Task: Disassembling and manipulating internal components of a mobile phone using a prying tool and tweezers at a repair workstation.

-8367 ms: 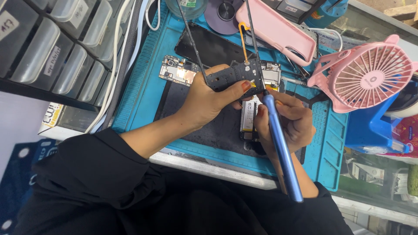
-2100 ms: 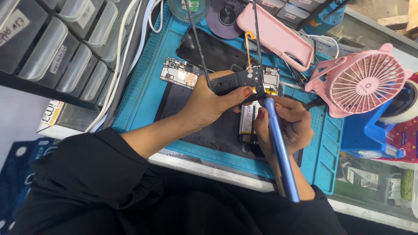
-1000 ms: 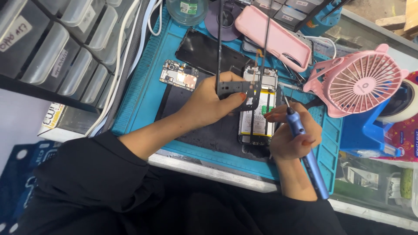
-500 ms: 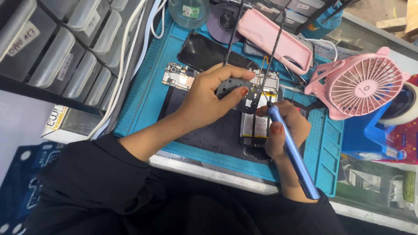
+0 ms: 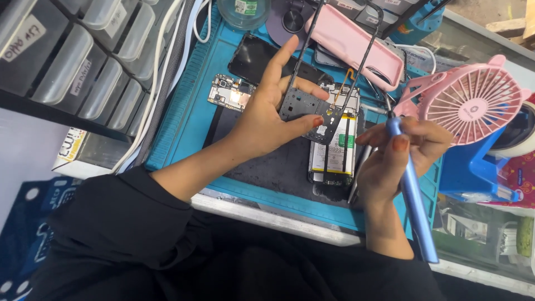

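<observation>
My left hand [image 5: 267, 120] grips a black plastic phone frame [image 5: 308, 110], lifted and tilted above an opened phone [image 5: 334, 150] whose battery shows. The phone lies on a black pad on the blue work mat [image 5: 189, 120]. My right hand [image 5: 398, 159] holds a blue screwdriver [image 5: 412, 195], tip up and to the right of the phone. A small green circuit board [image 5: 228, 93] lies on the mat left of my left hand.
A pink phone case [image 5: 356, 44] and a dark phone screen [image 5: 256, 56] lie at the back. A pink desk fan [image 5: 473, 97] stands at right on a blue box. Grey drawer bins [image 5: 72, 61] and white cables [image 5: 161, 72] fill the left.
My left hand has lifted the black frame off the phone, uncovering its battery and board. My right hand with the screwdriver has pulled away to the right of the phone.
</observation>
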